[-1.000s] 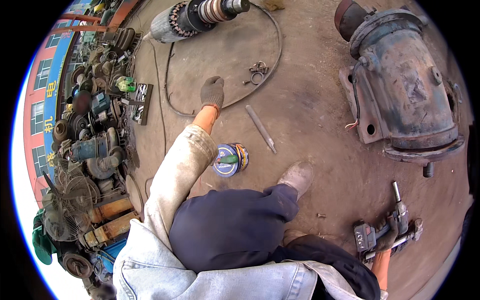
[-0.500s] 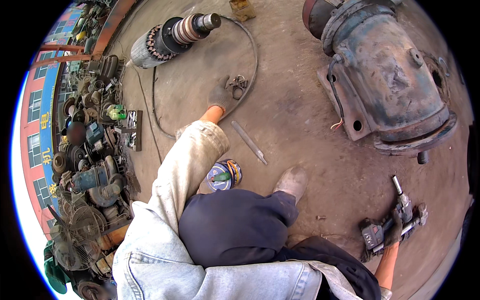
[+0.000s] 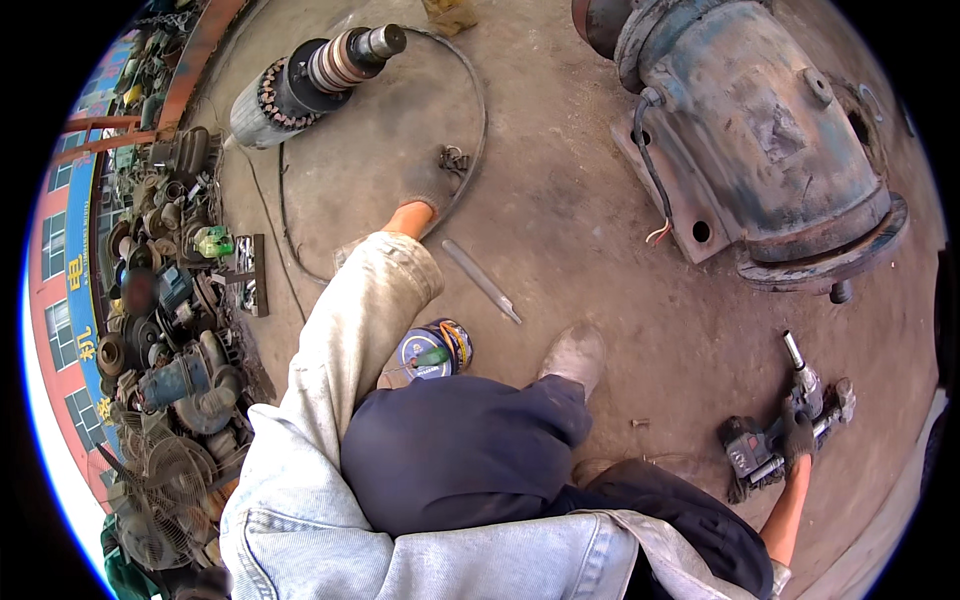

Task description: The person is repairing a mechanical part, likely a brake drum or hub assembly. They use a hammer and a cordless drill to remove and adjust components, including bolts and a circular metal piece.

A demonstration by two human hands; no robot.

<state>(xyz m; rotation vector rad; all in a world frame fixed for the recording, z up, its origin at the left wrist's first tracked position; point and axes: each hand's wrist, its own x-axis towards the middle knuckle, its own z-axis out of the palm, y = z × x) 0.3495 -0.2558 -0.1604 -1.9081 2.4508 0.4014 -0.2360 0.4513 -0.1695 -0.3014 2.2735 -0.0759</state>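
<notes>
My left hand (image 3: pixel 427 181), in a grey work glove, reaches down to the concrete floor beside a cluster of small dark metal parts (image 3: pixel 455 158). Its fingers are blurred against the ground, so their grip is unclear. At the lower right, my gloved right hand (image 3: pixel 799 436) is closed around a cordless impact wrench (image 3: pixel 806 388) with a long silver socket and a black battery. A hammer-like metal tool (image 3: pixel 843 395) lies along the wrench, its handle partly covered by the same hand. Whether it is gripped too does not show.
A steel bar (image 3: pixel 480 281) and a blue-lidded can (image 3: pixel 458 345) with a green-handled screwdriver (image 3: pixel 432 356) lie near my knee. A cable loop (image 3: pixel 484 100) runs from a motor rotor (image 3: pixel 290 97). A large motor housing (image 3: pixel 770 150) is at the right. Machine scrap (image 3: pixel 180 385) lines the left.
The whole view has shifted, so most things sit slightly farther left. My left hand appears nearer the small metal parts. My right hand stays at the impact wrench.
</notes>
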